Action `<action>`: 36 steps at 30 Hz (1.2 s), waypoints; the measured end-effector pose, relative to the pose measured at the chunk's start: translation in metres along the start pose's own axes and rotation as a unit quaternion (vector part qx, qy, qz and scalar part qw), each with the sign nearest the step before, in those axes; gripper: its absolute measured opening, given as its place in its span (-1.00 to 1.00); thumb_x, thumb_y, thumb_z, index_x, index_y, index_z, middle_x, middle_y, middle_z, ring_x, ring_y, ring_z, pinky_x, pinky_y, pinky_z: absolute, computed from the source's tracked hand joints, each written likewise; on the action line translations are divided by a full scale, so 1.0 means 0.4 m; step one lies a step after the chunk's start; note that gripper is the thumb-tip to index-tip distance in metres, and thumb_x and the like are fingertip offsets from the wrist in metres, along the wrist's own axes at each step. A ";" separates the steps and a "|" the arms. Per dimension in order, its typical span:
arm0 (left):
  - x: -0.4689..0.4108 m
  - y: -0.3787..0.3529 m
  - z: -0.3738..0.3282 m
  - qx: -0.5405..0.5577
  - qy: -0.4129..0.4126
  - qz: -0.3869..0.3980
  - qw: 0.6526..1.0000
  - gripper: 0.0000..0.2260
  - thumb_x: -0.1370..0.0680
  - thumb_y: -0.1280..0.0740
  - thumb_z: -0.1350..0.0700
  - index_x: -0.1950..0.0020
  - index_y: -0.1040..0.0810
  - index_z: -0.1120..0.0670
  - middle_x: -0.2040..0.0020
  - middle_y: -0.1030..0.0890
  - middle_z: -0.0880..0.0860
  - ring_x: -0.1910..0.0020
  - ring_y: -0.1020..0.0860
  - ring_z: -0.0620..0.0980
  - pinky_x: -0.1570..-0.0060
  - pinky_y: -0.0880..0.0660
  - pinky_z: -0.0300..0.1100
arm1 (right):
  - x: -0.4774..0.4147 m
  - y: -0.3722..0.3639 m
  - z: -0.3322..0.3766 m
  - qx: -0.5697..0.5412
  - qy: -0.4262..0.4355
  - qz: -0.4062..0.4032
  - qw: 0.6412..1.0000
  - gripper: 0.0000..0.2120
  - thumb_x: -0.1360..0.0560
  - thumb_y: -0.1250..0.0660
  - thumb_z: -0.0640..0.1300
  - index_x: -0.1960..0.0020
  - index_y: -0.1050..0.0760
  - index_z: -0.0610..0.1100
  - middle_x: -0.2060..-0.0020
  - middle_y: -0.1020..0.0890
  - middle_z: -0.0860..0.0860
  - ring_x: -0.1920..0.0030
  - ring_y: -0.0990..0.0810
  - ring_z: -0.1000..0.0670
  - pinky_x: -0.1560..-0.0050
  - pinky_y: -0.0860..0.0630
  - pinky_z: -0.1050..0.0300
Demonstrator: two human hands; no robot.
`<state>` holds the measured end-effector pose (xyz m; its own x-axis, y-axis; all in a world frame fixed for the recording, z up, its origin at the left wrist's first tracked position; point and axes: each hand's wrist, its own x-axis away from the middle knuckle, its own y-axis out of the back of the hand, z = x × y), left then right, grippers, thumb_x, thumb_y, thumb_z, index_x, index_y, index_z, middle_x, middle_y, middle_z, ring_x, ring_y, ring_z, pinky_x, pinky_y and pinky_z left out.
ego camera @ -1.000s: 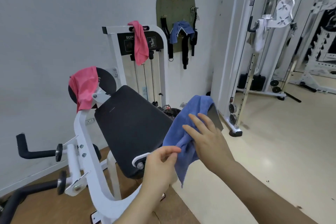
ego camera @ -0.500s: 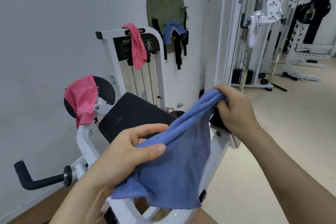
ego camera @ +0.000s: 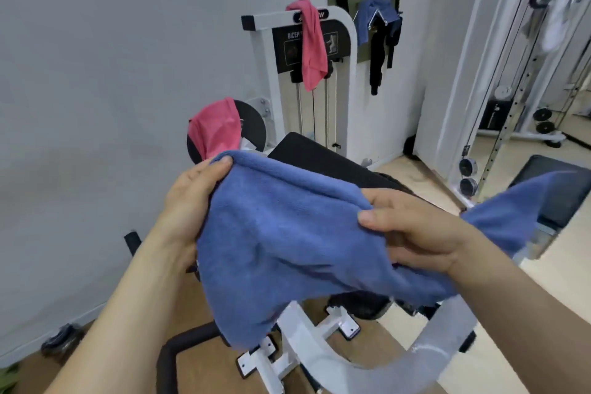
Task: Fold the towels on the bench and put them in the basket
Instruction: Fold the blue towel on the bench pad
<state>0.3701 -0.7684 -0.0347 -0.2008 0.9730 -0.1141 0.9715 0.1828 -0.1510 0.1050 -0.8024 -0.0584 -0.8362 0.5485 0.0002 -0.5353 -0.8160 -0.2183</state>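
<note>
A blue towel (ego camera: 281, 243) hangs in the air between both hands, above the black pad (ego camera: 323, 160) of the white biceps machine. My left hand (ego camera: 192, 198) pinches its upper left corner. My right hand (ego camera: 412, 230) grips the top edge further right, thumb on the front, and a loose end of the towel trails off to the right over the bench. A pink towel (ego camera: 217, 131) is draped over the machine's round black disc. Another pink towel (ego camera: 311, 45) hangs over the weight stack frame. No basket is in view.
A second blue towel (ego camera: 374, 17) hangs on the green wall board among black straps. A white towel (ego camera: 559, 13) hangs on the cable machine at the right. A black bench pad (ego camera: 556, 189) stands at right. The machine's white frame (ego camera: 307, 339) and black bar (ego camera: 179, 349) lie below.
The towel has been lifted off the pad and spread wider. My left hand moved from the lower edge up to the top left corner; my right hand slid along the top edge.
</note>
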 end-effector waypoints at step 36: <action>-1.136 0.161 0.418 -0.629 -0.112 -0.116 0.760 -0.80 -0.59 -0.19 0.17 0.07 -0.61 0.15 0.12 -0.57 0.17 0.11 -0.50 0.22 0.22 -0.30 -0.04 | -0.510 0.532 -0.202 0.281 -0.216 -0.255 0.900 -0.85 -0.41 -0.41 0.02 0.21 -0.62 -0.05 0.37 -0.63 0.02 0.33 -0.53 0.03 0.20 -0.45 0.08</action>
<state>0.5027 -1.2223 -0.1568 -0.2645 0.8715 -0.4129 0.2297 0.4728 0.8507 0.1714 -1.0730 -0.1838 -0.3680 0.8551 0.3652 -0.7371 -0.5077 0.4460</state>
